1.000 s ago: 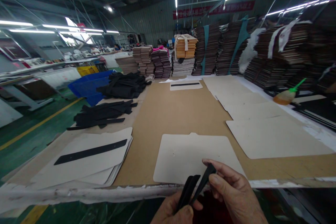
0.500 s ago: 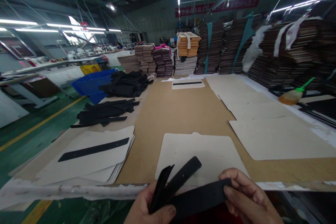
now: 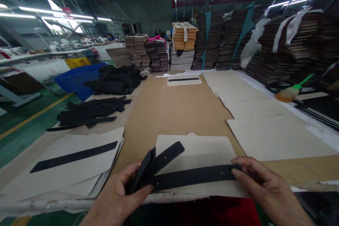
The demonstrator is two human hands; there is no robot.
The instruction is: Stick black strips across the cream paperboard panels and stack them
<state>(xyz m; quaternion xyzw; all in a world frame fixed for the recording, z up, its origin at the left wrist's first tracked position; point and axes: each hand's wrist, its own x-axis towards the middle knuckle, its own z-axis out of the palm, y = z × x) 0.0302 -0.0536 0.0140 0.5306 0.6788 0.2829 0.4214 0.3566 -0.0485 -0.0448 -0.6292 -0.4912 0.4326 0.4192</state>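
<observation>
My left hand (image 3: 124, 190) is closed around several black strips (image 3: 168, 158), fanned out between thumb and fingers. One long black strip (image 3: 196, 178) stretches from it across to my right hand (image 3: 261, 180), whose thumb and fingers pinch its right end. Small holes show near the ends of this strip. It lies over the lower part of a cream board (image 3: 201, 148) at the table's front edge; whether it touches the board I cannot tell. To the left, another black strip (image 3: 76, 156) rests on a stack of cream boards (image 3: 106, 162).
Piles of black strips (image 3: 90, 111) lie on the table's left side, near a blue bin (image 3: 71, 79). Overlapping cream boards (image 3: 275, 137) cover the right side, with a glue bottle (image 3: 288, 93) beyond. Tall stacks of dark panels (image 3: 233, 46) stand at the back.
Both hands have moved apart and slightly up, with the long strip now straight across the board's lower part. The fanned strips have shifted left with my left hand. The camera view has moved slightly.
</observation>
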